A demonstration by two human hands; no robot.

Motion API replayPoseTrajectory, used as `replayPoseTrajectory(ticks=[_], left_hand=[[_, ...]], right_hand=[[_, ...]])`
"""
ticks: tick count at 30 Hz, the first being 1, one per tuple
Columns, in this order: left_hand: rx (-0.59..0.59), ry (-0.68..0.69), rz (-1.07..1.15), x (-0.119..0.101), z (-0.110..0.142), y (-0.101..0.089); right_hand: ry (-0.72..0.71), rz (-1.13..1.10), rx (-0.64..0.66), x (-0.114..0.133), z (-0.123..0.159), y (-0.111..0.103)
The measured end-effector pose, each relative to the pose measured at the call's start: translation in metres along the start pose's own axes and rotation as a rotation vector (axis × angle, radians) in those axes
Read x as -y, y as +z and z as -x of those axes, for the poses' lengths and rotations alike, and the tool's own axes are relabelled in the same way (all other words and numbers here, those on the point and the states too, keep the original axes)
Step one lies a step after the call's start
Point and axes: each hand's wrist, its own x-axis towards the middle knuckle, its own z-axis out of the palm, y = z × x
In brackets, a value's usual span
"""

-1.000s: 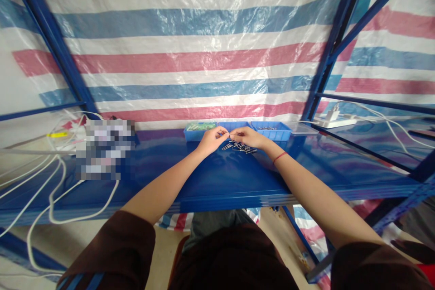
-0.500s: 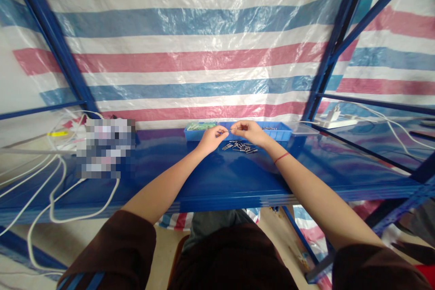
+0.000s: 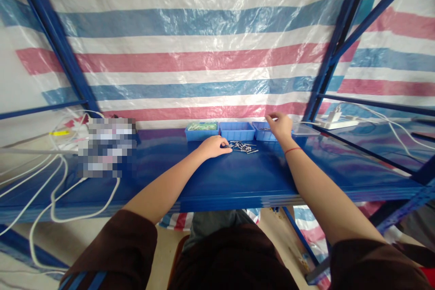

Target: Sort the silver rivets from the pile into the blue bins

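My left hand (image 3: 214, 146) rests at the left edge of a pile of blind rivets (image 3: 245, 147), small silver pieces with thin stems lying on the blue table. Its thumb and forefinger are apart, with a few rivets between them. My right hand (image 3: 280, 125), a red string at its wrist, hovers over the right blue bin (image 3: 260, 134), thumb and fingertips brought together. Anything in that pinch is too small to make out. Some metal pieces show inside this bin. The middle blue bin (image 3: 237, 134) stands behind the pile. Green-and-white packets fill the left blue bin (image 3: 202, 135).
White cables (image 3: 54, 190) and a blurred-out object (image 3: 107, 147) lie on the left of the table (image 3: 231, 176). A power strip (image 3: 336, 121) sits at the right back, near a clear plastic lid (image 3: 305, 130). Blue posts (image 3: 331, 50) frame the striped sheet behind.
My hands were together above the pile, pinching a thin piece between them. They have parted: the left came down to the rivets, and the right moved right, over the right bin.
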Motion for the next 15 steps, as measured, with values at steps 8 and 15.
replayPoseTrajectory(ticks=[8,15], left_hand=[[0.024,-0.01,0.023,0.002,-0.006,0.005],[0.064,0.012,-0.012,-0.004,-0.004,0.005]], right_hand=[[-0.088,0.139,0.015,0.001,0.001,0.004],[-0.227,0.048,0.31,0.045,0.017,0.007]])
